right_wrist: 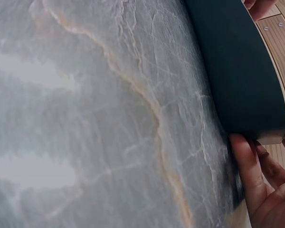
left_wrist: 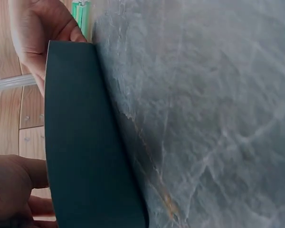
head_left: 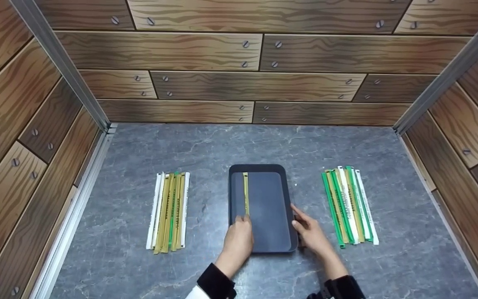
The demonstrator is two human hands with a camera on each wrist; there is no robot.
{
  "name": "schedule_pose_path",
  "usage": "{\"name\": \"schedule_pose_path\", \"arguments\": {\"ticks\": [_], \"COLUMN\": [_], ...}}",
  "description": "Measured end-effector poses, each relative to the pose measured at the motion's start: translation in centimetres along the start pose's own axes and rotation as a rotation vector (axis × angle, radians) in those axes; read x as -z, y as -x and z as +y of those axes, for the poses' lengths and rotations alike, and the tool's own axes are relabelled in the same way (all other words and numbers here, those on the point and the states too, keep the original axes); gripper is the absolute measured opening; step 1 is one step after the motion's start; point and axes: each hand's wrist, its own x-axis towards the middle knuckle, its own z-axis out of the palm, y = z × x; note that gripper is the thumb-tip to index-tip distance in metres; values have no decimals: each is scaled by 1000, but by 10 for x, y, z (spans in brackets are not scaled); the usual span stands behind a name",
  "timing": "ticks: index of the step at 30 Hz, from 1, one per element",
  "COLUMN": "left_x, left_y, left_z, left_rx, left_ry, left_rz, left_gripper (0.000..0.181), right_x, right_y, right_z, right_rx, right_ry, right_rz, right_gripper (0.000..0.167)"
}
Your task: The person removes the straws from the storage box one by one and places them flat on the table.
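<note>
A dark grey rectangular tray (head_left: 270, 245) lies on the marbled surface in front of me. Inside it, along its left side, runs one long, narrow gold stick-shaped packet (head_left: 245, 189). My left hand (head_left: 239, 238) reaches over the near left rim, its curled fingers at the packet's near end; the fingertips are hidden. At the tray's right side my right hand (head_left: 313, 236) grips the wall, thumb by the rim. The right wrist view shows the right hand's fingers (right_wrist: 249, 164) against the tray's outer wall (right_wrist: 242, 71). In the left wrist view, the left hand (left_wrist: 12, 190) is partly behind the wall.
To the left lies a row of white, gold and green stick packets (head_left: 168, 211). Another row of green, gold and white packets (head_left: 349, 205) lies to the right. Wood-patterned walls (head_left: 206, 85) and metal corner posts (head_left: 69, 66) enclose the back and sides.
</note>
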Motion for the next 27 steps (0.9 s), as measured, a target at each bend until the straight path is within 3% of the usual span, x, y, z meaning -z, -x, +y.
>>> {"name": "schedule_pose_path", "arguments": {"ticks": [15, 21, 27], "left_x": [-13, -13, -6], "left_y": [-2, -2, -2], "left_z": [-1, 0, 3], "left_rx": [28, 33, 41], "left_ry": [-102, -139, -98], "left_rz": [-2, 22, -22], "left_gripper": [19, 11, 18], "right_x": [0, 0, 1], "right_y": [-1, -1, -1], "right_z": [0, 0, 0], "right_rx": [10, 25, 26], "right_ry": [6, -4, -5], "right_rz": [2, 6, 2], "right_gripper": [51, 50, 50]}}
